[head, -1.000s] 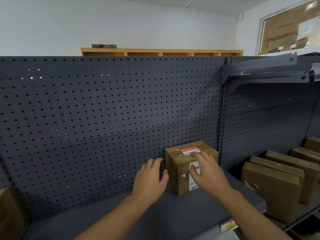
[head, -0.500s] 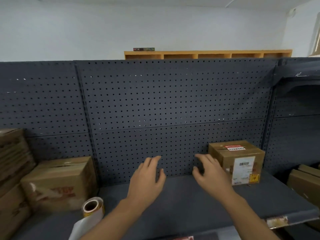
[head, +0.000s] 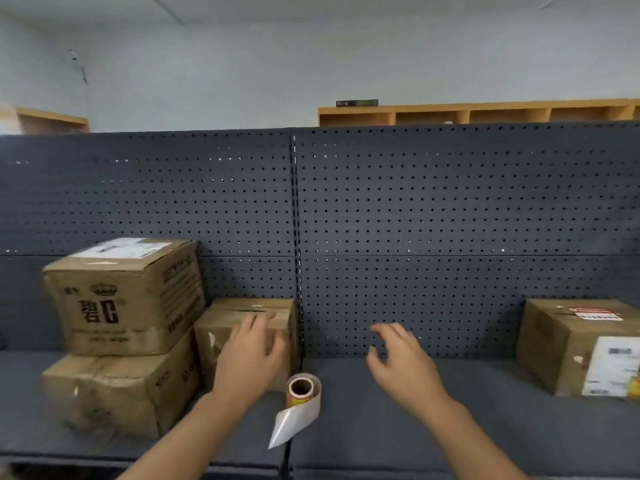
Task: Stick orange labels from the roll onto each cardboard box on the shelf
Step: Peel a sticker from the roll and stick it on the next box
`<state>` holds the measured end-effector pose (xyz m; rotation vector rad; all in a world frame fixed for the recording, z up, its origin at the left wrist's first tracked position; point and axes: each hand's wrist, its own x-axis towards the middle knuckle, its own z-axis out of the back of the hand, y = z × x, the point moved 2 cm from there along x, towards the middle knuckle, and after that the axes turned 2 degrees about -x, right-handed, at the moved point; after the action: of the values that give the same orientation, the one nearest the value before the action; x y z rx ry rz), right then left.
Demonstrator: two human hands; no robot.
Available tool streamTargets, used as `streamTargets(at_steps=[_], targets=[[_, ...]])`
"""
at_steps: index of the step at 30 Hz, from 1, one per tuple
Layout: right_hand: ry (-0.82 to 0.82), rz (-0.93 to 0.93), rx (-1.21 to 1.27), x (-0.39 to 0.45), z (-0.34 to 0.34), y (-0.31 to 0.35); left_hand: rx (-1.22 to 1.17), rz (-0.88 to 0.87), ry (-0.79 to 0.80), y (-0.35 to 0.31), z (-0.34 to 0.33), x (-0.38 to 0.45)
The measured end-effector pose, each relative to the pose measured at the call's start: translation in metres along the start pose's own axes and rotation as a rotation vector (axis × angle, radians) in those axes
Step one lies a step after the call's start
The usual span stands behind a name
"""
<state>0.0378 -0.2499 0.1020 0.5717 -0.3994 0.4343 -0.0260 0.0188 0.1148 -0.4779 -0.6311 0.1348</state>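
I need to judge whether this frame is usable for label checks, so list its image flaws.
Head view: motion blur softens the stacked brown cardboard boxes at left, so their print is barely readable; wide-angle distortion bows the dark grey pegboard top edge; lighting is flat and dim with no glare; the orange label on the right cardboard box is smeared, its text unreadable.

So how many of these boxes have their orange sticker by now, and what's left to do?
Done: the box on the right carries an orange label on top. In hand: nothing; the left hand and right hand hover open, and the label roll stands on the shelf between them. Left: the small box behind the left hand and the two stacked boxes show no orange label.
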Motion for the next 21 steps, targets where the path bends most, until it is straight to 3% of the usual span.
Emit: streamTargets(at_steps=[9,15,21], targets=[[0.094,-0.061,0.163,0.05,-0.085,0.092,-0.009,0.306,0.079,0.123,0.025,0.028],[0.103,-0.234,0.332,0.088,-0.133,0.128,-0.259,0.452,0.097,0.137,0.009,0.052],[0.181,-0.422,0.414,0.104,-0.163,0.123,-0.464,0.566,0.094,0.143,0.008,0.074]])
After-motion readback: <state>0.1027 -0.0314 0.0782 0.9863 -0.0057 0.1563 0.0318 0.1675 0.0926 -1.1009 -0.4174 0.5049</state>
